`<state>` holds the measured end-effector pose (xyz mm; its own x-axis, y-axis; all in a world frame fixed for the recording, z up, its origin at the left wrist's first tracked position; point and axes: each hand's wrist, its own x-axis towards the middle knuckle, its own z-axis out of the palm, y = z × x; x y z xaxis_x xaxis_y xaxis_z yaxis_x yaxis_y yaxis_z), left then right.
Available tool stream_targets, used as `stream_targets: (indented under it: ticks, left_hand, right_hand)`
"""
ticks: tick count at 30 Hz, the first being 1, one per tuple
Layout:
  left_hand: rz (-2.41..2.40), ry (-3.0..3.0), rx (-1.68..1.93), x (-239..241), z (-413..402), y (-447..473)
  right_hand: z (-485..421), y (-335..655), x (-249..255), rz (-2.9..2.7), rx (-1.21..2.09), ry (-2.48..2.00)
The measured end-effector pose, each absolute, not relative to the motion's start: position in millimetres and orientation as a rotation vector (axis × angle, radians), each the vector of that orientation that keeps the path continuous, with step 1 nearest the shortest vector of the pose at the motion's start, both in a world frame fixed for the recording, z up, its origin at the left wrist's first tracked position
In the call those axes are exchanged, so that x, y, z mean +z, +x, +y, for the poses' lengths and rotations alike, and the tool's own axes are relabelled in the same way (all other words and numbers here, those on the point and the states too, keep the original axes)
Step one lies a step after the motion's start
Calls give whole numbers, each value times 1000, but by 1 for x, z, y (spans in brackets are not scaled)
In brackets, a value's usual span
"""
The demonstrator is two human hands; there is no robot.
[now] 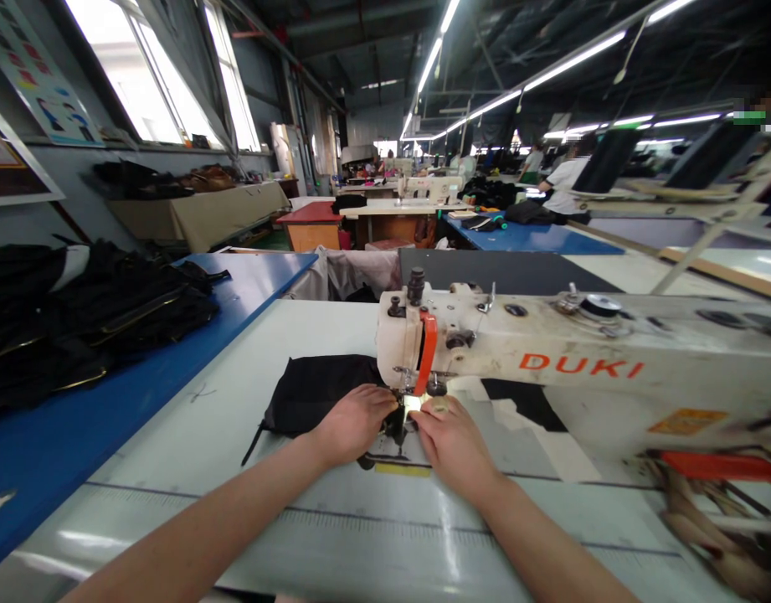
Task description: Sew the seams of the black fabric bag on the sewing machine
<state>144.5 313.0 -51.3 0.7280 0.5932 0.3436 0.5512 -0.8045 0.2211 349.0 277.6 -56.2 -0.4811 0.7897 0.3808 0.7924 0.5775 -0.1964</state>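
Note:
A white DUKI sewing machine (548, 352) stands on a pale worktable (247, 335). A piece of black fabric (316, 389) lies under its needle area and spreads to the left. My left hand (353, 423) rests on the fabric just left of the presser foot (403, 423), fingers curled down on the cloth. My right hand (451, 440) lies right of the foot, fingertips pressed close to the needle. Whatever lies under the right fingers is hidden.
A heap of black garments (84, 314) lies on the blue table (77, 427) at the left. Grey cloth (353, 272) hangs behind the worktable. Further sewing stations and a seated person (564, 180) fill the back of the hall.

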Motion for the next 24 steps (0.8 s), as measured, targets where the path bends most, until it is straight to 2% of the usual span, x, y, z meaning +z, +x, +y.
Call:
stream_targets:
  ticks: [9, 18, 21, 24]
  left_hand:
    - [939, 2807, 597, -50, 312, 143]
    - [908, 2736, 502, -46, 234, 104]
    - [916, 2721, 621, -42, 210, 92]
    - [1130, 2615, 934, -35, 194, 65]
  right_hand:
    - [277, 351, -58, -2354, -8, -1242]
    - [244, 329, -54, -2421, 145, -908]
    - [231, 319, -54, -2479, 131, -881]
    - [226, 319, -57, -2511, 114, -911]
